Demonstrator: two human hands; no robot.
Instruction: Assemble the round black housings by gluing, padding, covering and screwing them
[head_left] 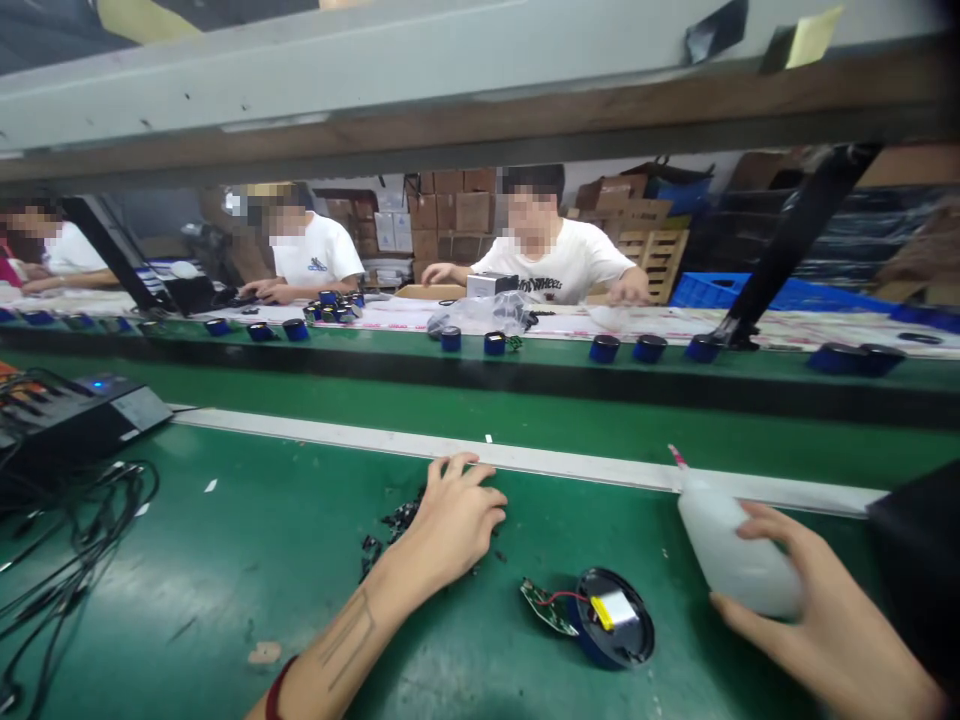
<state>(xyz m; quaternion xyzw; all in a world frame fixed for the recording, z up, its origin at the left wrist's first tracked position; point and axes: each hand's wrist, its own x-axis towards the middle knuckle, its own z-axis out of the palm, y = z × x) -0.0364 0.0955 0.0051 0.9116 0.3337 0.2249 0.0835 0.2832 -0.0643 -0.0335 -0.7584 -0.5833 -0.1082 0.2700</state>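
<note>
My right hand (817, 600) is wrapped round a whitish plastic squeeze bottle (731, 545); its thin nozzle with a pinkish-red tip points up and away from me. Over a pile of small black parts (401, 520), my left hand (461, 515) reaches palm down with its fingers apart and bent; whether the fingertips touch any part is hidden. Between my hands lies a round dark-blue housing (615, 620) with its inside facing up. A silver battery with yellow tape (616, 609) sits in it, and a red wire runs to a green circuit board (549, 607) beside it.
At the left stand a black powered box (97, 420) and a tangle of black cables (97, 540). A pale strip (360, 443) edges the green bench. Beyond it, blue round housings (604, 348) line a ledge, with several co-workers seated behind. A grey beam (375, 80) crosses overhead.
</note>
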